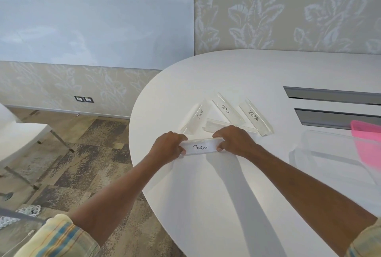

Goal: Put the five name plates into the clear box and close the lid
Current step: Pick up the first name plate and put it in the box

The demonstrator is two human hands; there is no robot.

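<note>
Sleeves (59, 238) nearest. Left hand (168, 147), right hand (235, 140) pinch PENGUIN plate (201, 147) ends. Acrylic: stiff, light, likely slippery; end grip suits.

A white table (206, 205) carries clear name plates with white inserts lettered in black ink: the PENGUIN plate (201, 147), the BEAR plate (198, 115), the OSTRICH plate (225, 110) and the ZEBRA plate (254, 116). A bright pink lid (367, 143) tops a clear box (321, 153). The wall (288, 9) is beige with a pale leaf pattern. The whiteboard (92, 15) is pale bluish white. The carpet (86, 153) is mottled brown, tan and dark grey. The sleeves (59, 238) are pale yellow plaid with blue and orange stripes.
</note>
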